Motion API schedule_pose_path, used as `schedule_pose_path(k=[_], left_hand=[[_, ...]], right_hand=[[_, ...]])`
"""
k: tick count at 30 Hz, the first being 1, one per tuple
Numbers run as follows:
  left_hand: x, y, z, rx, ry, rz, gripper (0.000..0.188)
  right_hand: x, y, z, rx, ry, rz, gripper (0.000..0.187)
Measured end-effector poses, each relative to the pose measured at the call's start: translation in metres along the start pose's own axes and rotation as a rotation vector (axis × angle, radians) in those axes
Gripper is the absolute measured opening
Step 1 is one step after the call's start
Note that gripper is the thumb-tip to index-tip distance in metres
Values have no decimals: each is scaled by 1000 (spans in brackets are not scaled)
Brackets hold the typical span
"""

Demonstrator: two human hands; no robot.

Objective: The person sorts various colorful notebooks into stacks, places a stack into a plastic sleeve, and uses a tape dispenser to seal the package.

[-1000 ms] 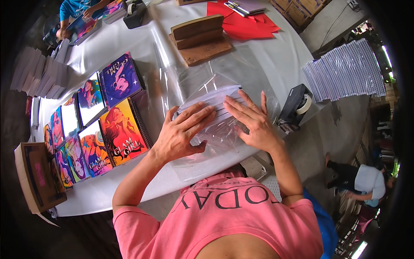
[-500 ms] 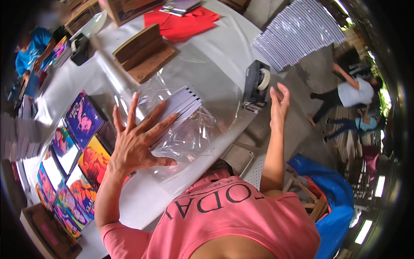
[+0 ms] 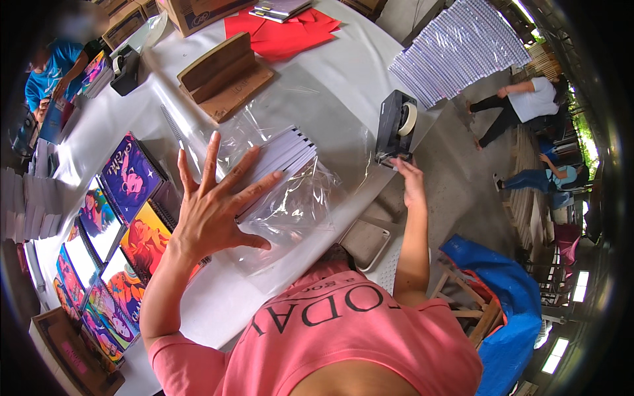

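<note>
My left hand (image 3: 210, 221) is spread wide, fingers stretched out over a white-paged stack (image 3: 290, 153) with black binding marks along one end. Clear plastic film (image 3: 287, 208) lies crumpled around that stack on the table. At the table's right edge stands a black tape dispenser (image 3: 388, 122) with a pale tape roll (image 3: 407, 123) in it. The fingertips of my right hand (image 3: 414, 186) are drawn together at the dispenser's near end; whatever they pinch is too small to make out.
Colourful spiral notebooks (image 3: 135, 175) cover the table's left side. Beyond the film are a brown wooden stand (image 3: 228, 82) and red sheets (image 3: 284, 36). Wrapped stacks (image 3: 459, 53) stand at the far right. A co-worker in blue (image 3: 63, 69) sits far left; two people are on the right.
My right hand has moved left and closed its fingers at the dispenser's near end. My left hand stays spread over the stack. The people on the right have shifted.
</note>
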State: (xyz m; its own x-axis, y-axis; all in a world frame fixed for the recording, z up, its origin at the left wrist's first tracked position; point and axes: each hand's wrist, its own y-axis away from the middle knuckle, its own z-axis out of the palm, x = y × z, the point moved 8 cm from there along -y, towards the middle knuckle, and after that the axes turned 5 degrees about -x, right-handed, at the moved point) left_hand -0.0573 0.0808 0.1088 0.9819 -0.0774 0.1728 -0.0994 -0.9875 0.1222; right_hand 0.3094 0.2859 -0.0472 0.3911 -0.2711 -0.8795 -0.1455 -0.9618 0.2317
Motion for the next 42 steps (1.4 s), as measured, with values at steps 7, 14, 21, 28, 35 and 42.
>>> schedule_pose_path(k=[7,14,21,28,35,42], left_hand=[[1,2,3,-9,-20,64,109],[-5,6,5,34,-31,85,110],[-4,1,9,-54,-18,54,105],[20,19,5,803,11,-20,22],[-5,40,3,1005,616,-342,33],[-37,21,33,742,909,-575,23]], right_hand=[[-129,53,38,-397,238,-388,20],[-262,187,221,-1575,481,-626,98],[-275,150,232,-949,1207,-963,105],[-194,123,188,-1391,206,-1017,46],[-173,126,200,-1224,-322,-861,25],[-191,124,220,-1340,-80,-668,34]])
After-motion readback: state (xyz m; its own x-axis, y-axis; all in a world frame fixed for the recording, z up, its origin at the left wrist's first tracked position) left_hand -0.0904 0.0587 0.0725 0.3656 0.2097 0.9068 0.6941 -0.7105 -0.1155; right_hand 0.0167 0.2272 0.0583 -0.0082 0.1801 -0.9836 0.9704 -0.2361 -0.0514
